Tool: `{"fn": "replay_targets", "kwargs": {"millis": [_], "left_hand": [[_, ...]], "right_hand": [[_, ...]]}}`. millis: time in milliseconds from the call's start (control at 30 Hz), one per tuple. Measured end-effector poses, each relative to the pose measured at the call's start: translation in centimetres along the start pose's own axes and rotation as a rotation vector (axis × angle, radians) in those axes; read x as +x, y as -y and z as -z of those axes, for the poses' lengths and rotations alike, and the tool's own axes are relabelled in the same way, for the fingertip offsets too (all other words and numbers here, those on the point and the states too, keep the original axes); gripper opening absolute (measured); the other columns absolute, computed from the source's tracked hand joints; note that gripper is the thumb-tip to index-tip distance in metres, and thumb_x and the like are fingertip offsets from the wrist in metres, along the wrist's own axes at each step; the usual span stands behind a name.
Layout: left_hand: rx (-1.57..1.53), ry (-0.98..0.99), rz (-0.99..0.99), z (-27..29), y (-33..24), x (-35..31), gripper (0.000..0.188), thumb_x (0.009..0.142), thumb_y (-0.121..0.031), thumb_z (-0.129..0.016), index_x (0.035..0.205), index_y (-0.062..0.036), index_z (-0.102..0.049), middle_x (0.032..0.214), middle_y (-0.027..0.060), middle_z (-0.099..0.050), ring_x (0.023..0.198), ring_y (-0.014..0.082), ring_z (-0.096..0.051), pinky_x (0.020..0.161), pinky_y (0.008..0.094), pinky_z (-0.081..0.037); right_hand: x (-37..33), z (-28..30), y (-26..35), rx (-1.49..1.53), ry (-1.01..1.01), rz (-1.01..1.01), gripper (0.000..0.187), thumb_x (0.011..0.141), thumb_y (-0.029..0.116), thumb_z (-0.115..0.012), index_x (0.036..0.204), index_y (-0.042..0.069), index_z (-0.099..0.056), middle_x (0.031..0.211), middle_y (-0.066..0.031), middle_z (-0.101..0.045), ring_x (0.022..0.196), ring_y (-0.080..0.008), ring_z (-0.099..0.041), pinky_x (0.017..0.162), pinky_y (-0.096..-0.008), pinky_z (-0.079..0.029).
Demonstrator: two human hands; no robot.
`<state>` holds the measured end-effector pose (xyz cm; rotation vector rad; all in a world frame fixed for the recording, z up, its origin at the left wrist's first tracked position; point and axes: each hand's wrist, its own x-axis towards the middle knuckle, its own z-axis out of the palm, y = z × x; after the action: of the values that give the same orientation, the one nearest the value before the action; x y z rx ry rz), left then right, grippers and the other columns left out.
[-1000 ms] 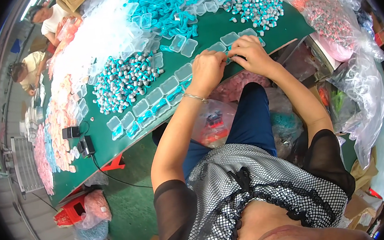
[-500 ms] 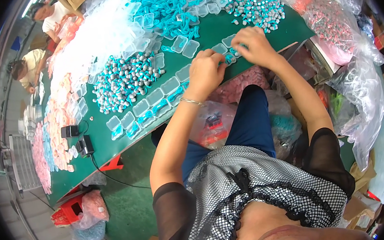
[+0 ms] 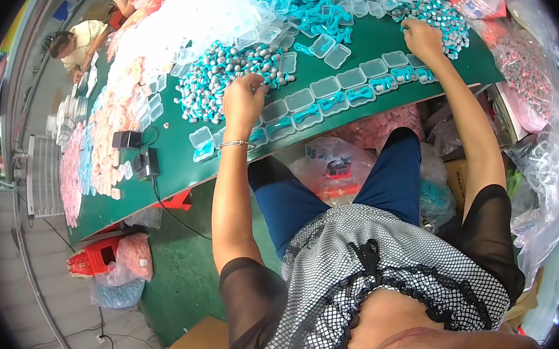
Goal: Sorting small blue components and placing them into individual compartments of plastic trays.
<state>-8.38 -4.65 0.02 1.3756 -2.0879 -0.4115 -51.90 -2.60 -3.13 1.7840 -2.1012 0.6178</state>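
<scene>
My left hand (image 3: 242, 102) is at the right edge of a pile of small grey-and-teal plug-shaped pieces (image 3: 208, 81), its fingers curled together. Over on the right, my right hand (image 3: 423, 39) touches the near left edge of a second pile of such pieces (image 3: 442, 17), fingers bent inward. What either hand pinches, if anything, is hidden. Between them runs a row of small clear plastic boxes with raised lids (image 3: 325, 89). Teal cords lie in several, and the boxes towards the right end also hold grey-and-teal pieces (image 3: 383, 84).
A heap of teal cords (image 3: 314, 5) and many clear boxes (image 3: 206, 15) cover the far side of the green table (image 3: 180, 176). Two black adapters (image 3: 145, 163) with a cable sit at left. Plastic bags (image 3: 530, 73) crowd the right. A co-worker (image 3: 82, 45) sits far left.
My hands have parted from the boxes near the row's right end. The left moved left to one pile, the right moved right to the other. The view has shifted too.
</scene>
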Motion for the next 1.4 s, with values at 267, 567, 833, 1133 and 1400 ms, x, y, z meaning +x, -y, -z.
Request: {"fn": "replay_targets", "kwargs": {"millis": [267,567,833,1133,1400], "left_hand": [[0.183,-0.026,-0.193,-2.0,-2.0,0.3,0.013,0.074,-0.012,-0.070,0.087,-0.0104,-0.070,0.087,0.0088,-0.064,0.082,0.0300,-0.063,0.067,0.0409,-0.051],[0.468,0.106,-0.311,-4.5,-2.8,2.4,0.011,0.076,-0.018,-0.067,0.084,-0.0116,-0.072,0.084,0.0099,-0.062,0.081,0.0304,-0.063,0.069,0.0414,-0.051],[0.570,0.063,-0.491,-3.9,-3.1,2.4,0.008,0.078,-0.015,-0.064,0.080,-0.0074,-0.067,0.083,0.0114,-0.062,0.078,0.0287,-0.064,0.067,0.0423,-0.049],[-0.810,0.159,0.019,-3.9,-7.9,-0.4,0.016,0.088,-0.007,-0.060,0.101,-0.0019,-0.066,0.083,0.0005,-0.065,0.070,0.0071,-0.060,0.060,0.0226,-0.046],[-0.637,0.183,-0.058,-6.8,-9.7,-2.6,0.013,0.078,-0.006,-0.066,0.090,-0.0018,-0.069,0.076,0.0096,-0.069,0.066,0.0170,-0.066,0.059,0.0308,-0.050]], "right_hand": [[-2.4,3.2,2.7,0.821,0.223,-0.134,0.020,0.083,0.009,-0.063,0.102,0.006,-0.058,0.073,-0.0026,-0.060,0.064,-0.0095,-0.055,0.057,-0.0255,-0.043],[-4.6,6.4,4.6,1.244,0.390,-0.277,0.017,0.092,0.015,-0.058,0.109,0.011,-0.060,0.081,0.0043,-0.058,0.071,-0.0026,-0.051,0.063,-0.0179,-0.040],[-5.5,6.4,5.0,1.426,0.445,-0.277,0.019,0.093,0.019,-0.058,0.109,0.010,-0.065,0.088,0.0039,-0.062,0.074,-0.0015,-0.054,0.066,-0.0157,-0.045],[-7.4,6.5,8.2,1.420,0.487,-0.114,0.013,0.085,0.009,-0.066,0.097,0.004,-0.065,0.087,0.0017,-0.063,0.074,-0.0046,-0.056,0.067,-0.0200,-0.046],[-9.7,6.9,11.6,0.961,0.304,0.169,0.013,0.081,0.006,-0.065,0.093,0.001,-0.061,0.082,-0.0067,-0.064,0.074,-0.0149,-0.062,0.070,-0.0288,-0.050]]}}
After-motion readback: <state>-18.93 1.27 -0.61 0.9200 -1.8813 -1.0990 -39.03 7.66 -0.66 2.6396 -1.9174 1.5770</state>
